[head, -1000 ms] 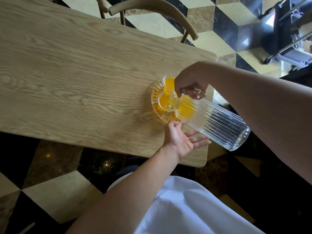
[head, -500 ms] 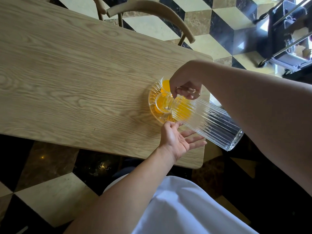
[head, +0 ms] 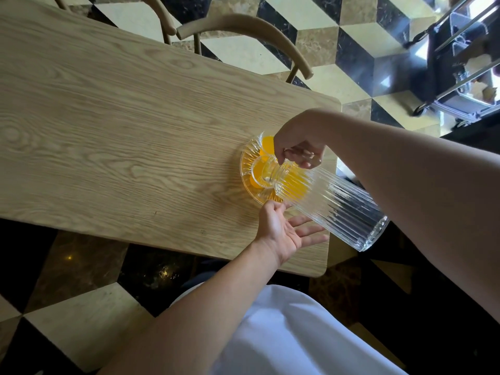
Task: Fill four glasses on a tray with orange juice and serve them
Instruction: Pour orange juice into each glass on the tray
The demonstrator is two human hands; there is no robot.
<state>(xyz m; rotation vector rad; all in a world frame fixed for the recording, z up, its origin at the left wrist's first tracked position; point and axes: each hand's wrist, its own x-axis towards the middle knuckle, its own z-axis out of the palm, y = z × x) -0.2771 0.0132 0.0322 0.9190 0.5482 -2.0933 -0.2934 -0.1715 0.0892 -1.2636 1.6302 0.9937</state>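
Note:
A ribbed clear glass pitcher (head: 330, 201) is tipped far over, its mouth above a juice glass (head: 257, 171) on the round cut-glass tray (head: 244, 169). Only a little orange juice is left near its neck. My right hand (head: 300, 147) grips the pitcher by the handle at the top. A second glass of juice (head: 266, 144) stands at the tray's far side, partly hidden by that hand. My left hand (head: 284, 228) lies palm up with fingers spread just below the pitcher, its fingertips at the tray's near rim. Other glasses are hidden behind the pitcher.
The tray sits near the right end of a light wooden table (head: 108, 125). A curved wooden chair (head: 243, 31) stands at the far side. A dark metal trolley (head: 460, 63) is on the checkered floor at the upper right.
The view has shifted slightly. Both hands and the tipped pitcher keep nearly the same pose over the tray.

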